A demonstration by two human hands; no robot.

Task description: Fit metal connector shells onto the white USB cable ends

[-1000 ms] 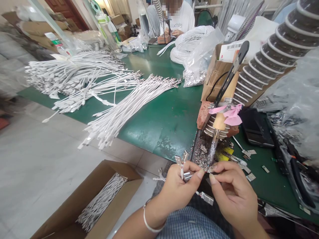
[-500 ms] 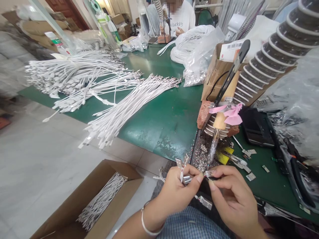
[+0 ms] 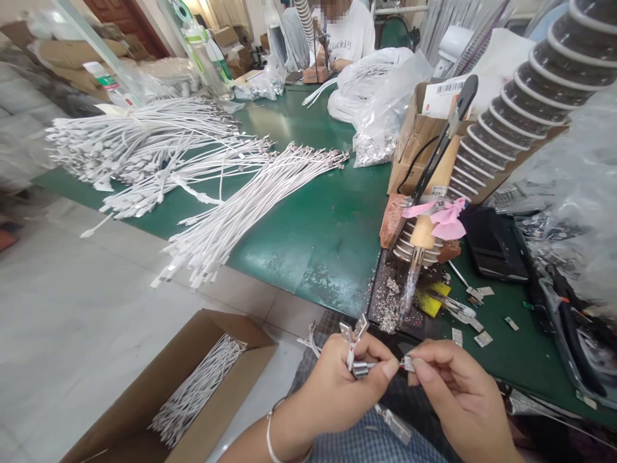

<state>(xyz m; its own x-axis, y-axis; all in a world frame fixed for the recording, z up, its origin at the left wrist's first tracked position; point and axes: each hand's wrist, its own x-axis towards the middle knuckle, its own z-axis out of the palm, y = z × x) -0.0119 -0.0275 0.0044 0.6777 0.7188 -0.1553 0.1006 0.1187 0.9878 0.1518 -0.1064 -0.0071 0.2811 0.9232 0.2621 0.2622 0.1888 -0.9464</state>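
Note:
Several white USB cables (image 3: 350,355) are gripped in my left hand (image 3: 340,382), their metal plugs poking up between the fingers and one plug hanging below. Thumb and forefinger of that hand pinch a thin wire end. My right hand (image 3: 453,392) pinches a small metal USB connector (image 3: 408,363) at the end of that wire, so the two hands nearly meet. Just above them a soldering iron (image 3: 419,247) with a wooden handle and pink ribbon points down, its tip over a tray (image 3: 385,315) of solder crumbs.
Bundles of white cables (image 3: 250,206) lie across the green table (image 3: 332,238). A cardboard box (image 3: 231,392) with more cables stands on the floor at left. Loose connectors (image 3: 483,339), pliers (image 3: 578,354) and a ribbed hose (image 3: 511,122) are at right. A person (image 3: 347,32) sits opposite.
Both hands have moved down, away from the iron's tip, with the cables and the connector still held. A loose connector now shows on the table beside the tray.

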